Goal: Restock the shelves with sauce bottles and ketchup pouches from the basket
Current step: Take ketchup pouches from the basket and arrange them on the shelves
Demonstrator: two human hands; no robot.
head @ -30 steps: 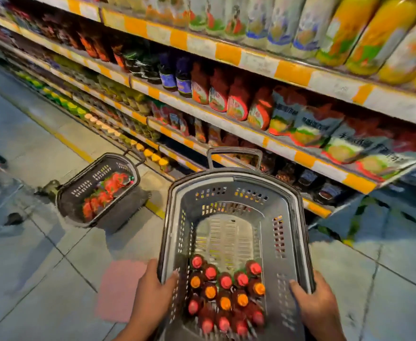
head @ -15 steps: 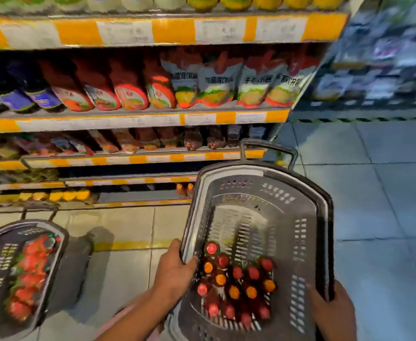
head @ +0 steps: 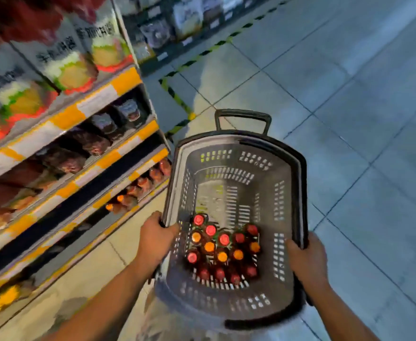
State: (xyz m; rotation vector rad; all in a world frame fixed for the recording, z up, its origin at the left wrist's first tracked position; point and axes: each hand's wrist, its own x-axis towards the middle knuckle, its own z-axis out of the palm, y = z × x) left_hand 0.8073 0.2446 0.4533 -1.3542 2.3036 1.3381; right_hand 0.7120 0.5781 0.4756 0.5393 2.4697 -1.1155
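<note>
Two hands carry the grey basket (head: 298, 168) by its long rims: the left hand (head: 156, 236) grips the left rim with its fingers curled over the edge, and the right hand (head: 306, 260) clamps the right rim the same way. A cluster of sauce bottles (head: 223, 251) stands upright in the near end of the basket, red and orange caps showing; the far end holds nothing.

Compared with a second ago, the view has swung to the right. The shelves (head: 83, 112) that faced the person then now run along the left edge, seen near their end, and open tiled floor (head: 349, 107) fills the right side. The second basket with red pouches that stood on the floor to the left is out of sight. The bottles sit in the same huddle as before, none taken out.

So restocking from this basket has not begun; my guess is the person is carrying it along the aisle toward the low shelf, where similar bottles (head: 138, 190) already stand close beside the basket's left rim.
</note>
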